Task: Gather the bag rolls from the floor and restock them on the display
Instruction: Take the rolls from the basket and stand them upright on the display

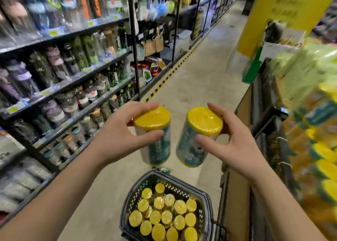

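Shelving [63, 67] fills the whole 9 o'clock side: stocked, blurred, not part of the job. The aisle floor [200, 67] runs off toward 12–1 o'clock, with nothing on the part in view.

The display [315, 149] fills the 3 o'clock edge. It's stacked with yellow-and-teal rolls, heavily blurred, so I can't tell where there's a free slot. A cardboard side panel [237, 204] runs below it at 4–5 o'clock.

The basket [135, 195] is on the floor at 6 o'clock, directly under the hands. It's packed with bag rolls [164, 213] standing on end, yellow caps up.

The left hand [116, 136] has fingers and thumb wrapped round the top of the left roll [158, 147]. The right hand [237, 146] grips the right roll [189, 149] the same way, just under the cap. Both rolls are held in the air above the basket, side by side with a gap between them.

- **Key relation:** the display lies at 3 o'clock from both hands, and the right hand is nearer. The left has to follow across the body.
- **Long axis:** both rolls are near upright, caps toward the camera. The right one's base leans to 7 o'clock.
- **Room:** there's open air between the hands and the display. I'd watch the panel's top edge and the rolls already stacked there, since a nudge could likely topple them.
- **Progress:** early, judging by how full the basket is.
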Tool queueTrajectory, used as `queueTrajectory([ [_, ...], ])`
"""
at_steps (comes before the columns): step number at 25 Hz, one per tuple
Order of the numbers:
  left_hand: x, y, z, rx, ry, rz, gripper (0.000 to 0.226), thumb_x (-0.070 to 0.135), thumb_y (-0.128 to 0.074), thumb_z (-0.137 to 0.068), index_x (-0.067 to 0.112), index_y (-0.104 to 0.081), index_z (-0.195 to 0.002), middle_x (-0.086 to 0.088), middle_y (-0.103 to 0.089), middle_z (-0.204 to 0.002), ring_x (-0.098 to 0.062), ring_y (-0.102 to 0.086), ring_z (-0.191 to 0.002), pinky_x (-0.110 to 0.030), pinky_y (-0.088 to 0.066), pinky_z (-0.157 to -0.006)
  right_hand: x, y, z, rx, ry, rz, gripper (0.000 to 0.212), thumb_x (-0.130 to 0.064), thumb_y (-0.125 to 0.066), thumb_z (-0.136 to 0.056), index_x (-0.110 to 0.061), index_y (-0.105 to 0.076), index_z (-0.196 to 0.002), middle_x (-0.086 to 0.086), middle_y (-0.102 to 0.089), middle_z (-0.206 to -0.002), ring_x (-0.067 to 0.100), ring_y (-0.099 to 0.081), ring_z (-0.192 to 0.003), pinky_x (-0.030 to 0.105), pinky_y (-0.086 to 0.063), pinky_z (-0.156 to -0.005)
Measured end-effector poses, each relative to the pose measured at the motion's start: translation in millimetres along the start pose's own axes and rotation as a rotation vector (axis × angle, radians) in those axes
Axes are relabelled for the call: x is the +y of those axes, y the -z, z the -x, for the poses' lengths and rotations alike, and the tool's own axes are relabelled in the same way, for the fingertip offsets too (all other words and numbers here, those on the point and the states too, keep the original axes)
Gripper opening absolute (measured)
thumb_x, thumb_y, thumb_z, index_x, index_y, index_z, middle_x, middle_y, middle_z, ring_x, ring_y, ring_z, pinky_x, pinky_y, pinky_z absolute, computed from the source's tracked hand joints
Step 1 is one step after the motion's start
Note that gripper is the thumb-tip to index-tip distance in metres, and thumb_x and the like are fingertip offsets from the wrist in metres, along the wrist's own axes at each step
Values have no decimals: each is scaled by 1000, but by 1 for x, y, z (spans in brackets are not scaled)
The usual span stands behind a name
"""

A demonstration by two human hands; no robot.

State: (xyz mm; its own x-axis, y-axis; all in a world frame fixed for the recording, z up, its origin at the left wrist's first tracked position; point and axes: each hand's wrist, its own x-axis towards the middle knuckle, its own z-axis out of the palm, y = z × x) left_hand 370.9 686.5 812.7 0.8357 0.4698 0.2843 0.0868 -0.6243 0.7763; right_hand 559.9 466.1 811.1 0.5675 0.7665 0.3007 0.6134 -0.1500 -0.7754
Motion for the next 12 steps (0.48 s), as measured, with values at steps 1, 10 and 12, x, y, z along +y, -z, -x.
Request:
queueTrajectory([
  [1,14,-1,-5,4,-46,27,62,65,-76,-74,50,-58,-131,24,-54,-128,4,-53,-120,-29,-51,-96,-10,13,9,51,2,-5,77,-47,-83,-78,-38,-45,-145,-24,-57,-130,1,-58,-116,21,-51,-92],
  [10,118,-57,-26,-209,-305,257,60,68,-75,-61,53,-63,-118,34,-56,-119,11,-53,-111,-18,-45,-87,-76,95,130,488,-205,120,74,-55,-84,-72,-43,-51,-137,-33,-60,-123,-6,-59,-115,14,-50,-90],
  [12,136,-77,-24,-269,-358,278,59,72,-78,-62,55,-62,-117,36,-56,-118,12,-53,-110,-19,-47,-86,-86,107,159,568,-275,144,73,-58,-81,-68,-50,-50,-133,-39,-57,-120,-10,-59,-110,11,-49,-85],
])
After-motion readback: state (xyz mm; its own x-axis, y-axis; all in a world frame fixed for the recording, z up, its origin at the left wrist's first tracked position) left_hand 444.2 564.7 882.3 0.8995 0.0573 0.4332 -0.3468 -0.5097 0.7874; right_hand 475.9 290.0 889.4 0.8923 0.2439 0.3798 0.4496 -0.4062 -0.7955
